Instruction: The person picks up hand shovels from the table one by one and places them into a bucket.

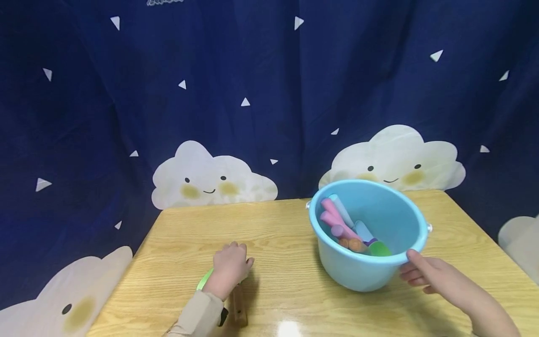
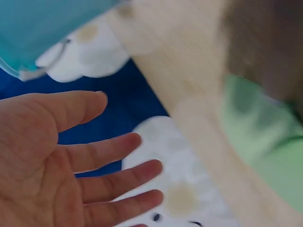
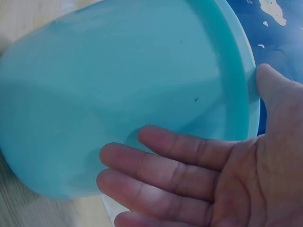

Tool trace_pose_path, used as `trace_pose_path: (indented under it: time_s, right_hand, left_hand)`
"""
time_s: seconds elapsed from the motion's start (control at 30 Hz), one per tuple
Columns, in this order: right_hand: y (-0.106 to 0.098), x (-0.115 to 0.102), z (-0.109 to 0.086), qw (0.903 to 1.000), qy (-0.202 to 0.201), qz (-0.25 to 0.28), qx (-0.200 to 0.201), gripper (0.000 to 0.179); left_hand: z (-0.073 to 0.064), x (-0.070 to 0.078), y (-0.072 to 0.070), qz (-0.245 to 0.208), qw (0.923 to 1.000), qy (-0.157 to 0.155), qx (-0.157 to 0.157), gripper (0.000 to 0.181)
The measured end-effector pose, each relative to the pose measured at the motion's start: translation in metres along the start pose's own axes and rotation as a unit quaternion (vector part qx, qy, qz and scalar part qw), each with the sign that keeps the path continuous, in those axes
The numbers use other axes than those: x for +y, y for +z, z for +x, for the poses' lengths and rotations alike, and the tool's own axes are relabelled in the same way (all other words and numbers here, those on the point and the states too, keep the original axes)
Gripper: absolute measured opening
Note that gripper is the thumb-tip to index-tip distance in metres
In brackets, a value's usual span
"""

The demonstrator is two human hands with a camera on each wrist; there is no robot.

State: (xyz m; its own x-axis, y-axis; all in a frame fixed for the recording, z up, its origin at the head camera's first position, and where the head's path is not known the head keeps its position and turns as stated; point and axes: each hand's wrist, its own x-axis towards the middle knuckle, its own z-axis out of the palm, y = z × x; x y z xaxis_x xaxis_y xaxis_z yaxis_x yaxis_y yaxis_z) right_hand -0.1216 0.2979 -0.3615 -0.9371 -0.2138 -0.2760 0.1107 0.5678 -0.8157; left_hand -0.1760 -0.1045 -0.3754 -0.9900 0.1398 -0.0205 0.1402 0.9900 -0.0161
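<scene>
My right hand (image 1: pixel 433 276) is at the near right side of a light blue bucket (image 1: pixel 362 274). In the right wrist view its thumb touches the rim, and the other fingers (image 3: pixel 184 146) extend loosely alongside the outer wall. Inside the bucket lie several pink sticks (image 1: pixel 334 217), light blue ones, round orange-brown pieces (image 1: pixel 355 245) and something green (image 1: pixel 380 249). My left hand (image 1: pixel 230 267) is low over the table, beside a pale green item (image 1: pixel 204 279) and a brown strip with a handle-like end (image 1: pixel 240 309). Its spread fingers hold nothing in the left wrist view; the green item (image 2: pixel 265 137) is blurred there.
The wood-grain table (image 1: pixel 269 234) stands before a dark blue curtain (image 1: pixel 252 56) with white triangles and smiling clouds (image 1: pixel 202 182). The bucket is near the table's right back part, with small white handle mounts (image 1: pixel 429 228) on its rim.
</scene>
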Motion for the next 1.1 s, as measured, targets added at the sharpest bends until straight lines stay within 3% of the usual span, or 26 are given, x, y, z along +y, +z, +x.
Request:
trace_pose_path:
  time_s: [0.1,0.4,0.83,1.1]
  right_hand:
    - [0.0,0.002,0.0,1.0,0.002,0.001,-0.001,0.065]
    - [0.0,0.003,0.003,0.9998,-0.019,-0.012,-0.002,0.065]
    - [-0.001,-0.002,0.003,0.9996,-0.004,-0.022,-0.016,0.07]
    - [-0.002,0.006,0.006,0.9996,-0.008,-0.014,-0.021,0.069]
  left_hand:
    - [-0.006,-0.013,0.009,-0.008,0.9993,-0.029,-0.024,0.032]
    - [-0.022,-0.035,0.025,-0.043,0.9954,-0.074,-0.044,0.033]
    - [-0.046,-0.06,0.039,-0.059,0.9911,-0.1,-0.066,0.037]
    - [-0.058,-0.069,0.043,-0.071,0.9872,-0.12,-0.077,0.013]
